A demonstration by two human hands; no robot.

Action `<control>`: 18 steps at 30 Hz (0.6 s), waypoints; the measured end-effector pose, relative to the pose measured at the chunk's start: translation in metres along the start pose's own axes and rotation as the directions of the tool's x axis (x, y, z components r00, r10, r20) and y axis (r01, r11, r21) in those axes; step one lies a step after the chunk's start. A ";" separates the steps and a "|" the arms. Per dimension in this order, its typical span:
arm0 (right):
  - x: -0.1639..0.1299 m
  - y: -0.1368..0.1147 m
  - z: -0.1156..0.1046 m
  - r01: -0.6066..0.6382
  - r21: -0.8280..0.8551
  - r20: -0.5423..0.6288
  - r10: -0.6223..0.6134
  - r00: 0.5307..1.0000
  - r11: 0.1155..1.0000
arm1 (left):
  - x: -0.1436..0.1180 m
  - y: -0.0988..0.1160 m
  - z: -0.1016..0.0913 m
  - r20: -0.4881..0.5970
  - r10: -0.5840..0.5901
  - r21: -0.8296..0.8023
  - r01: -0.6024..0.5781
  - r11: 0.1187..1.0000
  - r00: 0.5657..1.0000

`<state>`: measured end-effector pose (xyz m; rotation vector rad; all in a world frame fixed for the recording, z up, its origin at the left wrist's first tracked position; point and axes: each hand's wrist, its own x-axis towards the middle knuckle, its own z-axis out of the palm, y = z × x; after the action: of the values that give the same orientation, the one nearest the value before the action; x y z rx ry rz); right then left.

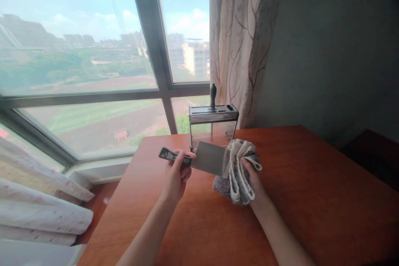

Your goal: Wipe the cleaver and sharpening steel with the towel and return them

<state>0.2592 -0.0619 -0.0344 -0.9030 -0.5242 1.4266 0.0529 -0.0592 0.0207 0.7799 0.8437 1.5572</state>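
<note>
My left hand [178, 174] is closed round the dark handle of a cleaver [208, 158], near where handle meets blade. The broad grey blade points right, held above the table. Its far end goes in against a bunched grey and cream cloth [237, 174], which hides the tip. On the cloth's right side my right hand [252, 174] grips it; most of those fingers are hidden in the folds. Behind the blade stands a knife block [215, 114] with clear sides and a metal-framed top. A dark-handled tool [213, 96] sticks up from its slots.
Under everything is a reddish-brown wooden table [296, 166], its far edge close to the window [77, 29]. A patterned curtain [243, 29] hangs behind the knife block. Another pale curtain [40, 208] lies low at the left. A grey wall [321, 50] is at the right.
</note>
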 end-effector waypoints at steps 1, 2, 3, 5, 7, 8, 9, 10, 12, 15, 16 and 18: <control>0.000 -0.002 -0.002 0.001 -0.005 0.005 -0.001 1.000 1.000 | 0.000 0.003 -0.004 0.061 -0.057 -0.012 0.057 0.998 0.997; -0.001 -0.003 -0.003 -0.009 -0.008 0.015 0.009 1.000 1.000 | 0.001 0.005 -0.008 0.101 -0.102 -0.023 0.105 0.994 0.990; -0.001 -0.004 -0.004 -0.026 -0.011 0.026 0.026 0.999 1.000 | 0.002 0.008 -0.012 0.125 -0.138 -0.038 0.144 0.989 0.982; -0.003 -0.003 -0.006 -0.064 -0.022 0.037 0.065 0.997 0.998 | 0.004 0.010 -0.020 0.148 -0.192 -0.088 0.207 0.974 0.970; -0.005 -0.002 -0.006 -0.082 -0.043 0.027 0.084 0.996 0.996 | 0.004 0.010 -0.025 0.154 -0.222 -0.148 0.245 0.958 0.963; -0.006 -0.001 -0.005 -0.067 -0.055 0.009 0.067 0.998 0.996 | 0.004 0.009 -0.027 0.157 -0.229 -0.176 0.255 0.951 0.961; -0.006 -0.001 -0.004 -0.035 -0.068 -0.017 0.034 0.999 0.997 | 0.004 0.008 -0.029 0.159 -0.233 -0.199 0.262 0.944 0.959; -0.006 -0.001 -0.003 0.005 -0.083 -0.049 -0.009 0.999 0.997 | 0.003 0.007 -0.029 0.165 -0.238 -0.216 0.271 0.938 0.957; -0.006 -0.001 0.000 0.079 -0.114 -0.121 -0.092 0.988 0.990 | 0.001 0.004 -0.029 0.178 -0.254 -0.234 0.291 0.928 0.951; -0.005 -0.003 0.004 0.145 -0.139 -0.188 -0.170 0.967 0.980 | 0.000 0.001 -0.027 0.174 -0.277 -0.226 0.312 0.923 0.945; -0.005 -0.004 0.004 0.163 -0.137 -0.192 -0.187 0.963 0.977 | -0.001 -0.001 -0.027 0.165 -0.279 -0.210 0.310 0.927 0.946; -0.005 -0.006 0.004 0.192 -0.126 -0.185 -0.213 0.959 0.973 | 0.000 -0.002 -0.028 0.136 -0.278 -0.126 0.295 0.947 0.951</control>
<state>0.2588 -0.0650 -0.0267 -1.0332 -0.5310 1.1179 0.0306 -0.0618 0.0042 0.6060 0.7138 1.2848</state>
